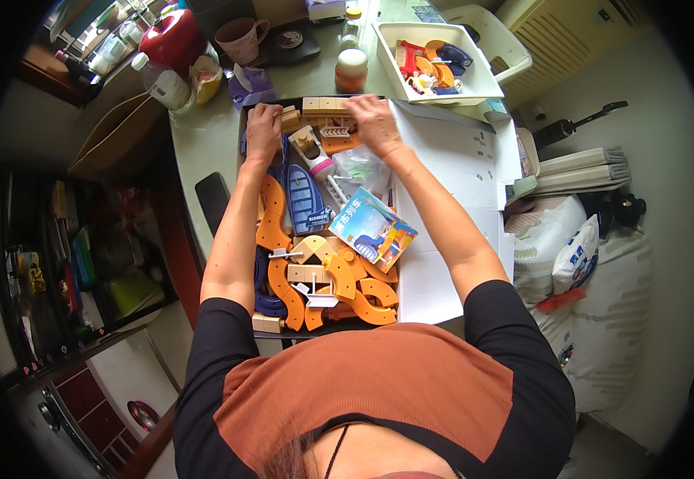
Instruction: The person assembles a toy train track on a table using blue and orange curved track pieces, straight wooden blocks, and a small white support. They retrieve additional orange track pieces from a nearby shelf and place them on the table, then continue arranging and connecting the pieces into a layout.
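Note:
An open box [281,329] on the table is packed with toy track parts. Inside are curved orange track pieces [285,289], tan blocks [309,274], a blue boat-shaped piece [305,195] and a colourful booklet [374,230] lying on top. My left hand [264,136] is at the box's far left corner, fingers curled down beside a tan block; what they hold, if anything, is hidden. My right hand [375,128] is over the far right part of the box, fingers apart, tips at the end of a tan block row [325,105].
The white box lid [439,263] lies folded out to the right. Behind the box stand a lidded jar [352,72], a purple tissue pack [251,86], a mug [240,40] and a white tray [475,97] of toy pieces. A phone [213,198] lies at the left.

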A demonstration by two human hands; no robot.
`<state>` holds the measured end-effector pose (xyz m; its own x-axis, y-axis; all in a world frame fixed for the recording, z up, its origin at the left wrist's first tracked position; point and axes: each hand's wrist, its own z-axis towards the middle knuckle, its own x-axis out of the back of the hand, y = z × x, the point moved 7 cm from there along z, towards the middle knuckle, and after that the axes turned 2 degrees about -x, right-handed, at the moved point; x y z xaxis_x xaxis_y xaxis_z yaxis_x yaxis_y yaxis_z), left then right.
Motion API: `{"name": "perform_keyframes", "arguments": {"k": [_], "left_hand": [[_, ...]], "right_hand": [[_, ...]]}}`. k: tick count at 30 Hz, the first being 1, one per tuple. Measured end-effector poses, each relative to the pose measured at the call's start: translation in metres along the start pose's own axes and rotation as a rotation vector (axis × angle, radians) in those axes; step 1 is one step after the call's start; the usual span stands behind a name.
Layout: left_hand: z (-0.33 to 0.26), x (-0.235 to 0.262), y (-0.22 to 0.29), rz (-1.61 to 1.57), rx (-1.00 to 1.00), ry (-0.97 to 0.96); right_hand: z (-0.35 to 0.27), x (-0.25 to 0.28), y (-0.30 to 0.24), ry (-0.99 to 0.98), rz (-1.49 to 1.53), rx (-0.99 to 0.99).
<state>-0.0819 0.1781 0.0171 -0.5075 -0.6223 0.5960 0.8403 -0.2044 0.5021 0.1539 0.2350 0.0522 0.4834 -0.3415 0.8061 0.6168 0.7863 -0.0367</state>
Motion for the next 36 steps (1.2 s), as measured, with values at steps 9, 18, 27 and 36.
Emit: {"name": "perform_keyframes", "arguments": {"k": [9,18,27,36], "left_hand": [[0.002,-0.006,0.06,0.043,-0.181,0.015],[0.002,-0.027,0.049,0.023,-0.074,-0.027],[0.006,-0.011,0.03,-1.0,0.449,-0.029],[0.019,-0.041,0.077,-0.212,-0.007,-0.247]], "right_hand": [[-0.011,0.008,0.036,-0.025,-0.109,-0.074],[0.001,-0.006,0.016,-0.03,-0.282,0.043],[0.013,0.008,0.049,-0.155,0.776,-0.571],[-0.025,-0.028,0.018,-0.417,1.447,-0.882]]}}
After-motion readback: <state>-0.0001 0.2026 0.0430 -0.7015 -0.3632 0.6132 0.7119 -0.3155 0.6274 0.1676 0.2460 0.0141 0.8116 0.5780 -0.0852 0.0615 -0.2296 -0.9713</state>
